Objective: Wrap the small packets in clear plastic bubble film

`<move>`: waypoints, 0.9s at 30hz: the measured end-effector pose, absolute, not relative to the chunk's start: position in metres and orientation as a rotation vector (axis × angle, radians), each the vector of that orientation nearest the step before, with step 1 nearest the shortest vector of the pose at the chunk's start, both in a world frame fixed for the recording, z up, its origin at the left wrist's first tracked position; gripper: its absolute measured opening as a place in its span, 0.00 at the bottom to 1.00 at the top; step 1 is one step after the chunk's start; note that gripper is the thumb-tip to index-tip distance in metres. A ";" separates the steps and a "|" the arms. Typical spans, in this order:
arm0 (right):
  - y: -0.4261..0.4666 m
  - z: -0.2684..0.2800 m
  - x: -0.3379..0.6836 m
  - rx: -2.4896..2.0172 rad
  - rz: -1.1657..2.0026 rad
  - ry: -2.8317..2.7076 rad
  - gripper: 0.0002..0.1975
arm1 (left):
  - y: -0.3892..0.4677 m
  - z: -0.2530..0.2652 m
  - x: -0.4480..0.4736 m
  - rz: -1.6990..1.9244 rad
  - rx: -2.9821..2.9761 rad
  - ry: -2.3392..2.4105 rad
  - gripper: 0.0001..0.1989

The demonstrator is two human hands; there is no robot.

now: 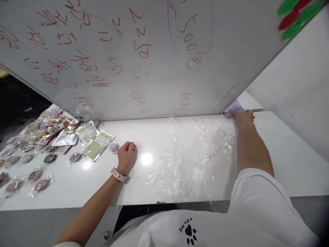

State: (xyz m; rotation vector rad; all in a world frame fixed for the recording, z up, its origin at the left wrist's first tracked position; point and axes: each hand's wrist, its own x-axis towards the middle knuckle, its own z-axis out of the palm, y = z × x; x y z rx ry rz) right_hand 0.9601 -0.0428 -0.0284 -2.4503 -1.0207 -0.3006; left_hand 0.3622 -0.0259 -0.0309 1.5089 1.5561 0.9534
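Observation:
My right hand (244,116) reaches far across the table, its fingers on a flat purple packet (232,108) beside the whiteboard's lower right corner. Part of that packet is hidden behind the board and the hand. My left hand (125,152) rests on the white table with its fingers curled in, a pink watch band around the wrist. Whether anything is inside those fingers cannot be seen. Just left of it lie a small round item in clear wrap (113,147) and two green-and-silver pouches (99,145). Between my arms a crumpled sheet of clear plastic (190,157) is spread out.
A large whiteboard (159,68) with red handwriting stands along the back of the table (133,195). Green and red magnets (289,20) sit at its upper right. Many wrapped round items (42,184) and packets (55,127) crowd the left side. One wrapped piece (106,235) lies on the floor.

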 end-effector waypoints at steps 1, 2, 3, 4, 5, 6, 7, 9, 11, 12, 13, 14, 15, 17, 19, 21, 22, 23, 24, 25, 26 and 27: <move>-0.045 -0.025 0.960 -2.494 -0.289 -0.885 0.26 | -0.026 -0.031 0.362 0.953 1.516 1.555 0.12; -0.048 -0.021 0.958 -2.510 -0.288 -0.731 0.28 | -0.026 -0.031 0.363 0.952 1.522 1.555 0.12; -0.052 -0.014 0.951 -2.473 -0.295 -0.607 0.28 | -0.025 -0.030 0.363 0.954 1.525 1.558 0.12; -0.059 -0.008 0.940 -2.397 -0.307 -0.549 0.28 | -0.025 -0.030 0.363 0.956 1.526 1.560 0.12; -0.069 -0.002 0.922 -2.293 -0.302 -0.558 0.27 | -0.024 -0.030 0.362 0.958 1.528 1.558 0.13; -0.082 0.003 0.898 -2.161 -0.279 -0.635 0.25 | -0.023 -0.030 0.362 0.953 1.532 1.556 0.14; -0.098 0.006 0.870 -2.052 -0.213 -0.786 0.24 | -0.024 -0.029 0.362 0.937 1.541 1.557 0.14; -0.139 0.003 0.805 -1.920 0.021 -1.226 0.23 | -0.031 -0.027 0.364 0.843 1.587 1.555 0.16; -0.184 -0.012 0.744 -1.934 0.142 -1.530 0.24 | -0.047 -0.024 0.368 0.688 1.647 1.488 0.15; -0.205 -0.022 0.721 -2.001 0.221 -1.612 0.26 | -0.059 -0.023 0.372 0.608 1.688 1.436 0.13; -0.224 -0.033 0.703 -2.088 0.279 -1.625 0.28 | -0.072 -0.022 0.376 0.534 1.747 1.386 0.12; -0.239 -0.044 0.691 -2.185 0.296 -1.593 0.30 | -0.085 -0.020 0.381 0.466 1.823 1.344 0.11; -0.251 -0.055 0.684 -2.278 0.283 -1.542 0.31 | -0.098 -0.019 0.386 0.402 1.915 1.317 0.09; -0.265 -0.070 0.684 -2.420 0.192 -1.424 0.33 | -0.117 -0.016 0.390 0.288 2.069 1.293 0.04; -0.270 -0.078 0.693 -2.490 0.115 -1.357 0.34 | -0.124 -0.012 0.384 0.248 2.099 1.299 0.06; -0.271 -0.080 0.702 -2.521 0.093 -1.312 0.34 | -0.124 -0.008 0.362 0.281 2.045 1.366 0.06; -0.270 -0.080 0.707 -2.528 0.088 -1.302 0.34 | -0.123 -0.007 0.345 0.306 2.018 1.425 0.06; -0.271 -0.080 0.711 -2.534 0.080 -1.296 0.34 | -0.123 -0.006 0.325 0.329 1.995 1.495 0.06; -0.271 -0.080 0.715 -2.540 0.075 -1.293 0.33 | -0.124 -0.005 0.302 0.349 1.973 1.568 0.07; -0.272 -0.079 0.718 -2.545 0.075 -1.294 0.33 | -0.127 -0.006 0.279 0.372 1.946 1.647 0.07; -0.272 -0.078 0.720 -2.550 0.085 -1.298 0.33 | -0.131 -0.007 0.256 0.401 1.914 1.705 0.07; -0.272 -0.076 0.721 -2.559 0.096 -1.298 0.33 | -0.137 -0.008 0.234 0.433 1.873 1.756 0.07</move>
